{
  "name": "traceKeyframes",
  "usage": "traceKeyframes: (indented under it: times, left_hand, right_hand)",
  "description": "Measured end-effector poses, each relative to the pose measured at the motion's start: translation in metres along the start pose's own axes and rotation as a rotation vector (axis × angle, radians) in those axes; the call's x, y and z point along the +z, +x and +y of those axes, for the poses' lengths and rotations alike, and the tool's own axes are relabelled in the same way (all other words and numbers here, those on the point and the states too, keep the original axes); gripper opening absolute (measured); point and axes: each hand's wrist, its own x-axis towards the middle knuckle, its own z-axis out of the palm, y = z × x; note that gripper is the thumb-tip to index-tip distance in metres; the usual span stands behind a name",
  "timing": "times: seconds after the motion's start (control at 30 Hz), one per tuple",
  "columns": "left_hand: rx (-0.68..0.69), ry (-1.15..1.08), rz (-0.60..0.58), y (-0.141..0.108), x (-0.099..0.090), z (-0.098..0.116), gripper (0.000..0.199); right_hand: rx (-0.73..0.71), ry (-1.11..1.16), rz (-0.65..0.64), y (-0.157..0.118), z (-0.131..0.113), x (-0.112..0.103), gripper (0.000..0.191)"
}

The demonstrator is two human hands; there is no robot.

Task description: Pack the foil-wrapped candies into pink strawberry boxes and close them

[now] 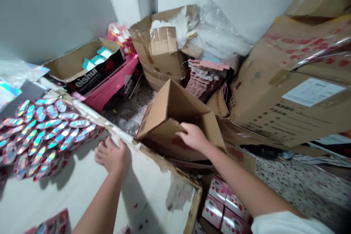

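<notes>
My right hand (192,137) grips the near edge of an open cardboard box (156,117), thumb and fingers pinched over its rim. The box sits tilted beyond the table's edge, and the part of its inside that I can see is dark. My left hand (112,153) lies on the white table top (148,186) near its far edge, fingers apart and slightly bent, holding nothing. Just left of it, many shiny holographic oval pieces with red edges (55,128) lie in overlapping rows.
Behind the table stand a black-and-brown box (95,76) with teal packets and a taped carton (161,55) stuffed with plastic. Stacked pink card pieces (203,78) lie beside it. A large carton (274,106) fills the right. Pink printed boxes (216,208) sit below the table corner.
</notes>
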Motion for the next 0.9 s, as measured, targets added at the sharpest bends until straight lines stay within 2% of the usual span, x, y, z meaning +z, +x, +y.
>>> traceKeyframes:
  times: [0.07,0.17,0.23,0.33,0.4,0.47,0.57,0.67,0.77,0.87,0.9]
  left_hand:
    - [0.012,-0.019,0.015,-0.002,-0.002,0.001,0.055]
    - [0.006,-0.033,0.029,-0.002,-0.002,0.001,0.054]
    - [0.005,-0.035,0.017,-0.002,0.000,0.000,0.053]
    - [0.000,-0.048,0.027,-0.002,0.001,0.000,0.051]
    - [-0.003,-0.059,0.039,-0.001,0.000,0.000,0.051]
    - [0.016,-0.071,0.043,-0.002,0.000,-0.002,0.051]
    - [0.053,-0.096,0.042,-0.003,0.000,-0.003,0.052]
    - [0.039,-0.145,0.016,-0.005,-0.002,-0.001,0.052]
    - [0.007,-0.179,-0.031,-0.006,-0.009,0.002,0.053]
    - [-0.048,-0.243,-0.143,-0.003,-0.014,-0.001,0.055]
    - [-0.019,-0.308,-0.123,0.000,-0.014,-0.002,0.054]
  right_hand:
    - [0.099,0.012,0.093,-0.005,0.005,-0.001,0.014]
    - [0.101,0.001,0.075,-0.018,0.001,0.007,0.016]
    - [0.095,0.006,0.155,-0.026,-0.003,0.007,0.023]
    - [0.128,0.065,0.370,-0.030,-0.004,-0.006,0.023]
    - [0.110,0.161,0.451,-0.032,0.000,-0.019,0.018]
    - [0.062,0.290,0.541,-0.048,0.004,-0.030,0.019]
    - [0.049,0.351,0.743,-0.107,0.007,-0.042,0.026]
    - [0.018,0.213,0.946,-0.185,0.009,-0.063,0.026]
    - [-0.034,0.125,1.038,-0.254,0.004,-0.096,0.024]
    - [-0.075,-0.004,1.118,-0.313,-0.010,-0.129,0.028]
    - [-0.081,-0.072,1.137,-0.332,-0.016,-0.136,0.029]
